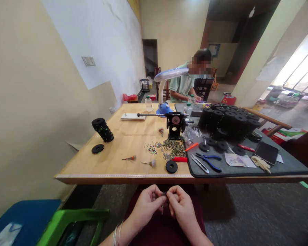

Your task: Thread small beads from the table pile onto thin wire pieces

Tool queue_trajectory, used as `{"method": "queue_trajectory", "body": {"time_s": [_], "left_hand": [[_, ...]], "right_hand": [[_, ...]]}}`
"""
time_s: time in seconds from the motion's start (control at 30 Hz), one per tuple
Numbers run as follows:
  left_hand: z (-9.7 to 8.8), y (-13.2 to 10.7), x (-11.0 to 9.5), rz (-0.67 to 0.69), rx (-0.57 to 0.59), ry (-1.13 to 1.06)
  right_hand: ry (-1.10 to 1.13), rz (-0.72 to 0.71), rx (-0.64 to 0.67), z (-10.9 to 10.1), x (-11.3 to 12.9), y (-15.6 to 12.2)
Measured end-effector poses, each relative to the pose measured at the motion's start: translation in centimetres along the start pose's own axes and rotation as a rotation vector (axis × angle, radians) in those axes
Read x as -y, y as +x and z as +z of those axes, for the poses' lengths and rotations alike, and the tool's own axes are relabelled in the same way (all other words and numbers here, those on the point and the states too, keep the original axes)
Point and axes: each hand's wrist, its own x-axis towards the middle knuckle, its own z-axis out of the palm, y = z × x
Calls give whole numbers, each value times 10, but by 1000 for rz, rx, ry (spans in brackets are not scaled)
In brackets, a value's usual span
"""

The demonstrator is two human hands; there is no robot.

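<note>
Though small, dark piece (164, 194) between fingers (171, 197)

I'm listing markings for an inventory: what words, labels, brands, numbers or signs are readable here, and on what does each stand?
None can be read with certainty.
Dial on the black machine: markings too small.
Measuring strip along the table's front edge: marks too fine.
Printed paper on the grey mat: blurred.
Poster on the far wall: too small and blurred.
</note>
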Motion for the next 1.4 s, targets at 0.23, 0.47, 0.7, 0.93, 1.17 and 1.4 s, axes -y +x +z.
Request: {"method": "queue_trajectory", "body": {"time_s": [0.23, 0.47, 0.7, 0.93, 1.17, 1.4], "left_hand": [[-1, 1, 4, 4, 1, -31], [-2, 0, 8, 50, -7, 98], [-4, 1, 11, 82, -9, 98], [0, 1, 12, 41, 3, 34], [2, -1, 6, -141, 84, -350], [0, 1, 10, -170, 87, -337]], "right_hand": [[17, -19, -25, -1, 2, -3], [-78, -48, 12, 0, -5, -2], [-177, -113, 11, -1, -1, -4], [-201, -158, -3, -2, -3, -4], [26, -2, -9, 0, -6, 0], [65, 37, -1, 0, -9, 2]]}}
